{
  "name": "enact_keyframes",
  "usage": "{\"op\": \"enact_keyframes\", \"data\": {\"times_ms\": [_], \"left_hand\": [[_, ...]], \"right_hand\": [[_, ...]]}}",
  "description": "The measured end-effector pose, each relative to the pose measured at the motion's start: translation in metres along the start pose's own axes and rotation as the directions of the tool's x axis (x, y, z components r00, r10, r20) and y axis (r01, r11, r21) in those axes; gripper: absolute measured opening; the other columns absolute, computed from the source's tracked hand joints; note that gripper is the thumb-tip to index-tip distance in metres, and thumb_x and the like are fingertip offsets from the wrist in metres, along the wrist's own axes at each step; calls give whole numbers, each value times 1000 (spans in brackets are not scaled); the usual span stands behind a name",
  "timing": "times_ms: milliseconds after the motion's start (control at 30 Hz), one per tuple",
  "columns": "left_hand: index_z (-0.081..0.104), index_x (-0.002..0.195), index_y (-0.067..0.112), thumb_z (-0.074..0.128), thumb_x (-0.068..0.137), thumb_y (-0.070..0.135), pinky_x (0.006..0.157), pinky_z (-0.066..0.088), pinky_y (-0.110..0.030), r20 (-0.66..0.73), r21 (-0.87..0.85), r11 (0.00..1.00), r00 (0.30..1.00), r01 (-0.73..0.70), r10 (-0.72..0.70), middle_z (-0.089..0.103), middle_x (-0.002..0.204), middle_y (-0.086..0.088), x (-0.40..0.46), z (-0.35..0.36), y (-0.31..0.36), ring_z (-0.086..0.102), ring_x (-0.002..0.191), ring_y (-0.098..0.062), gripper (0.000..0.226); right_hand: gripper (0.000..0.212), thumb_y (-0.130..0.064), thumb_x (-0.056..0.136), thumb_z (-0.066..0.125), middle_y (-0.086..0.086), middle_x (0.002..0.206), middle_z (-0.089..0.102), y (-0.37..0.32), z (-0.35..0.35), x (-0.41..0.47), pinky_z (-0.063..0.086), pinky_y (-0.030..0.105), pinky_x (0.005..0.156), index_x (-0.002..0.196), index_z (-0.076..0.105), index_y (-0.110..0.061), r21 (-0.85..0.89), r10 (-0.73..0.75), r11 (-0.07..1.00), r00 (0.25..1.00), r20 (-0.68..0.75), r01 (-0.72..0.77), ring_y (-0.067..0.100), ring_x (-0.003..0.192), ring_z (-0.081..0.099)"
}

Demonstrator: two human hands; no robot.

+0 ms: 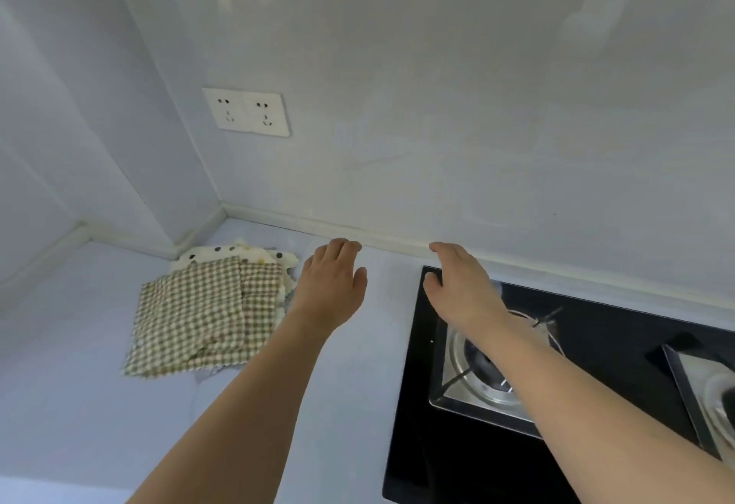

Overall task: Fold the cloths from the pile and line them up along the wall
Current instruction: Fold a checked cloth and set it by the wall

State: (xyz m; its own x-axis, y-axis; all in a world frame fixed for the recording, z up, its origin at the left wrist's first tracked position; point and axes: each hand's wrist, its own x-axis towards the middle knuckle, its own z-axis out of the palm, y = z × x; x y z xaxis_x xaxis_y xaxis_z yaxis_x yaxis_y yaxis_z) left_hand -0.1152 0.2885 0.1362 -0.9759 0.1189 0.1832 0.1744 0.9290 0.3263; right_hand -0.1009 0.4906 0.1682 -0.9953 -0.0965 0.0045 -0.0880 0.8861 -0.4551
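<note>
Hands: left hand (332, 283) and right hand (461, 289) reach empty toward the wall (437, 106), fingers relaxed.
Pile: cloths (203, 308) apparently unfolded on the worktop (79, 384).

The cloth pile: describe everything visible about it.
The cloth pile lies flat on the pale countertop near the wall corner, left of the left hand. Checked green-and-cream waffle-textured cloths lie on top, overlapping askew; a cream cloth with dark dots shows beneath at the back. No fingers hold it.
</note>
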Motion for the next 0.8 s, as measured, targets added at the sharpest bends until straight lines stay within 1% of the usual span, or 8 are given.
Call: {"op": "enact_keyframes", "data": {"times_ms": [100,200,300,467,533,600,700,800], "left_hand": [[45,136,16,45,97,30,105,35,-39,37,-5,1000,999,-13,13,45,139,0,4,-5,-67,42,126,-24,42],[49,133,14,49,95,27,104,37,-41,31,-42,996,996,85,-83,49,136,-4,3,-11,-134,45,124,-27,40],[49,133,14,48,95,25,104,38,-41,56,-15,988,987,151,-150,50,134,-5,-10,-13,-192,45,124,-27,40],[52,133,15,48,96,22,98,40,-35,45,-40,976,976,214,-212,52,130,-2,-33,3,-252,48,120,-22,38],[54,130,16,47,96,23,94,42,-34,45,-47,980,981,191,-189,54,125,0,-42,22,-268,51,114,-20,35],[58,121,17,44,95,29,86,47,-35,18,-62,986,988,152,-151,58,113,1,-51,44,-282,55,101,-19,32],[59,99,18,36,92,38,71,47,-32,-128,-65,997,990,47,-55,56,90,7,-65,72,-296,53,80,-14,31],[57,95,17,42,95,32,71,42,-27,-232,-12,997,970,-71,66,56,90,7,-72,89,-305,51,80,-14,21]], "right_hand": [[52,-21,96,45,7,149,38,-48,44,19,28,31,112,146,34,-11,-20,-48,999,998,50,49,22,135,38],[52,-20,97,43,3,151,36,-84,83,35,28,28,112,147,32,-13,-37,-112,992,987,118,117,21,135,37],[51,-20,97,42,2,152,34,-112,119,46,29,29,113,147,32,-14,-35,-141,988,978,154,148,20,135,37],[50,-20,97,43,0,145,41,-142,184,56,33,27,105,146,34,-17,9,-225,974,953,203,227,20,128,42],[48,-21,96,43,-1,143,42,-145,214,57,35,28,105,144,37,-17,30,-250,968,949,193,249,19,125,44],[46,-21,96,44,-1,141,45,-141,244,58,36,27,104,141,41,-17,55,-285,959,942,178,280,18,121,46],[39,-19,97,45,0,132,51,-133,284,60,39,26,99,135,48,-15,87,-384,923,918,105,376,16,113,49],[33,-20,97,47,-1,125,55,-125,315,57,40,27,98,129,53,-13,100,-443,892,896,8,441,14,111,50]]}}
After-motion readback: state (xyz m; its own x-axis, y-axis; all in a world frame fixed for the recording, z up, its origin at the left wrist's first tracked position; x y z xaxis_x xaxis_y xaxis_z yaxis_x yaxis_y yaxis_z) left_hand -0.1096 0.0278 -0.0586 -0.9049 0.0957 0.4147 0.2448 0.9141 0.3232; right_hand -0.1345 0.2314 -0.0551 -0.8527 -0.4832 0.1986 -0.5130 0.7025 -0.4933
